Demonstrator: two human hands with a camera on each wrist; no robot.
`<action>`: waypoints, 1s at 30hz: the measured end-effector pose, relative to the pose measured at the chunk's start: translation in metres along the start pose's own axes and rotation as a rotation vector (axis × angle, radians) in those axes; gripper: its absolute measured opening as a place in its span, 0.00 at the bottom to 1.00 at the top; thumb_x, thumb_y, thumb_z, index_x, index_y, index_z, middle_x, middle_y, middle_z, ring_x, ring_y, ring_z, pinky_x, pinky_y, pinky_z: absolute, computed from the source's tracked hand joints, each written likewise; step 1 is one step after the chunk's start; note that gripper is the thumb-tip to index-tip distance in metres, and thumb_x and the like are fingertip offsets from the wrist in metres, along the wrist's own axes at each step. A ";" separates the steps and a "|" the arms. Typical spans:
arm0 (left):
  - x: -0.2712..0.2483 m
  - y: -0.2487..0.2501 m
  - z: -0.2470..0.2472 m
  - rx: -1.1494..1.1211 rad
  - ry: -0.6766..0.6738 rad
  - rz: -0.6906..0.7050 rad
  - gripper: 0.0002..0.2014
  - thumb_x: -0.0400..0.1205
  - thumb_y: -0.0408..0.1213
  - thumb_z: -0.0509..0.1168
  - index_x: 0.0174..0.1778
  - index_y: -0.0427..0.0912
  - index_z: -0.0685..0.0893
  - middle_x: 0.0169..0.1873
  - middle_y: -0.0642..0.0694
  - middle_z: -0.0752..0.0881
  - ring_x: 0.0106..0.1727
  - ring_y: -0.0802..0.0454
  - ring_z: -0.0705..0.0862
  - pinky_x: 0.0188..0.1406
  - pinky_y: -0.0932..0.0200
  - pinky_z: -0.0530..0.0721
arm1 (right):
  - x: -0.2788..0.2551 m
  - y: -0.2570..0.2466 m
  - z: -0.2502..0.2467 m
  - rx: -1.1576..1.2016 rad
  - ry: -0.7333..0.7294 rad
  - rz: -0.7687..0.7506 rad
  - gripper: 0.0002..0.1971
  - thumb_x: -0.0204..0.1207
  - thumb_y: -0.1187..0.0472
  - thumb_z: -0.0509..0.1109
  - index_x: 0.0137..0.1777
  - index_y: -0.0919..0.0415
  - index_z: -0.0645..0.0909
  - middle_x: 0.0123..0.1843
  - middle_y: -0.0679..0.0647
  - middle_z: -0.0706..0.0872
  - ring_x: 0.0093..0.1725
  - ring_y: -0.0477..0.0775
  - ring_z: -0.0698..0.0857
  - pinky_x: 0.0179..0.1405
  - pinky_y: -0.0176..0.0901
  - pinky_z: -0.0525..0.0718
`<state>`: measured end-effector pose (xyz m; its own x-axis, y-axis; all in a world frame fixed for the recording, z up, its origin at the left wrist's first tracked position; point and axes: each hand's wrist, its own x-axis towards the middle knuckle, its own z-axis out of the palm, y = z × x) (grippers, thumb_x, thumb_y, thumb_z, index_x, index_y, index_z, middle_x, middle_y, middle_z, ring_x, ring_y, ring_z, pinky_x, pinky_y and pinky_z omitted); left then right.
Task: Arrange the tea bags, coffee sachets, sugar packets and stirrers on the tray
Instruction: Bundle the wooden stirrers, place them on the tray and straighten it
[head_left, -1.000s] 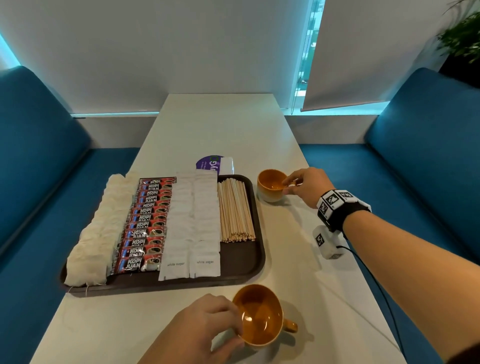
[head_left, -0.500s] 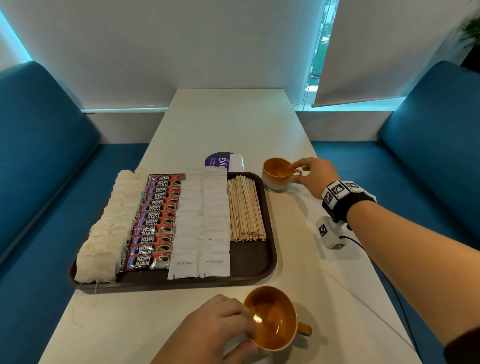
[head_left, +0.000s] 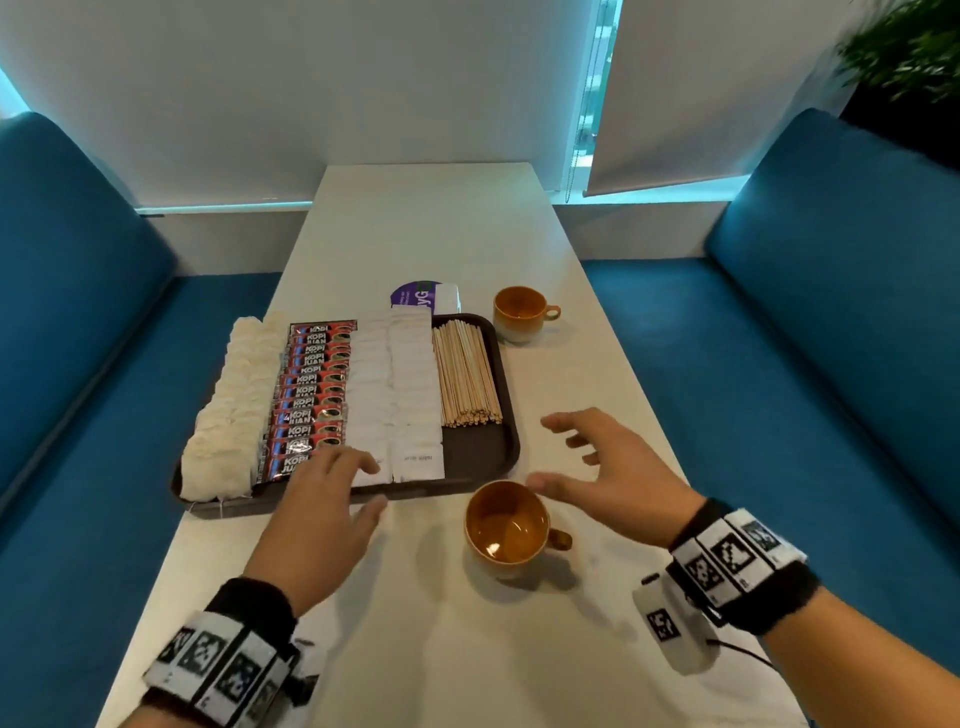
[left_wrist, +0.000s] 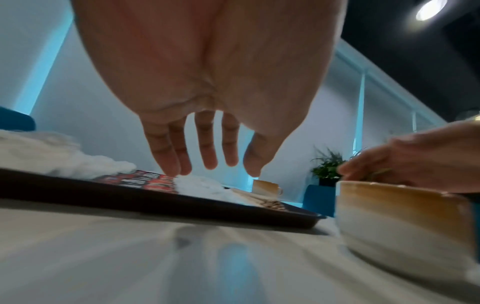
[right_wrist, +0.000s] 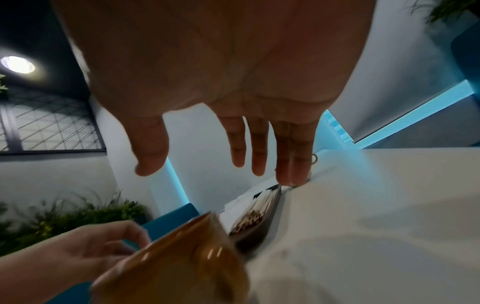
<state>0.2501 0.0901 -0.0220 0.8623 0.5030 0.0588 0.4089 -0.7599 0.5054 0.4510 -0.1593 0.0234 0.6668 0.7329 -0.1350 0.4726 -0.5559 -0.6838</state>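
Note:
A dark tray (head_left: 478, 460) lies on the white table. On it, left to right, lie a row of white tea bags (head_left: 228, 410), red coffee sachets (head_left: 311, 395), two columns of white sugar packets (head_left: 395, 384) and a bundle of wooden stirrers (head_left: 465, 379). My left hand (head_left: 353, 483) hovers over the tray's near edge, fingers straight and spread, holding nothing. My right hand (head_left: 576, 457) hovers open just right of the tray, above the near cup. The wrist views show both palms empty, left hand (left_wrist: 207, 164), right hand (right_wrist: 233, 168).
An orange cup (head_left: 511, 527) stands on the table (head_left: 519, 649) just in front of the tray's right corner. A second orange cup (head_left: 522, 312) stands beyond the tray's far right corner. A purple-and-white packet (head_left: 426, 297) lies behind the tray. Blue benches flank the table.
My left hand let go of the near cup and moved to the tray's front edge. My right hand let go of the far cup and drew back toward the near cup.

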 end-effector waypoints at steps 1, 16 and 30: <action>0.001 -0.008 -0.001 0.042 -0.007 -0.058 0.14 0.83 0.43 0.71 0.63 0.53 0.79 0.64 0.54 0.75 0.66 0.50 0.74 0.70 0.51 0.75 | -0.012 0.001 0.010 -0.014 -0.034 0.015 0.52 0.58 0.18 0.71 0.81 0.40 0.67 0.77 0.38 0.73 0.72 0.42 0.76 0.73 0.50 0.81; 0.005 -0.042 -0.008 0.113 0.070 -0.210 0.09 0.84 0.37 0.70 0.56 0.54 0.91 0.54 0.50 0.86 0.59 0.46 0.80 0.62 0.43 0.83 | -0.051 0.001 0.065 0.055 0.065 0.147 0.50 0.62 0.38 0.86 0.83 0.44 0.66 0.69 0.41 0.71 0.66 0.45 0.78 0.66 0.42 0.84; 0.012 -0.049 -0.011 -0.051 0.061 -0.265 0.10 0.83 0.35 0.72 0.51 0.56 0.93 0.50 0.56 0.86 0.55 0.53 0.80 0.60 0.54 0.78 | 0.046 0.048 -0.007 0.014 0.227 0.205 0.45 0.64 0.51 0.89 0.80 0.56 0.74 0.66 0.48 0.78 0.63 0.49 0.81 0.63 0.42 0.80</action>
<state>0.2368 0.1377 -0.0367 0.7071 0.7064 -0.0301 0.6006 -0.5776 0.5528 0.5083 -0.1551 -0.0101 0.8600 0.4986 -0.1084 0.3079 -0.6766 -0.6689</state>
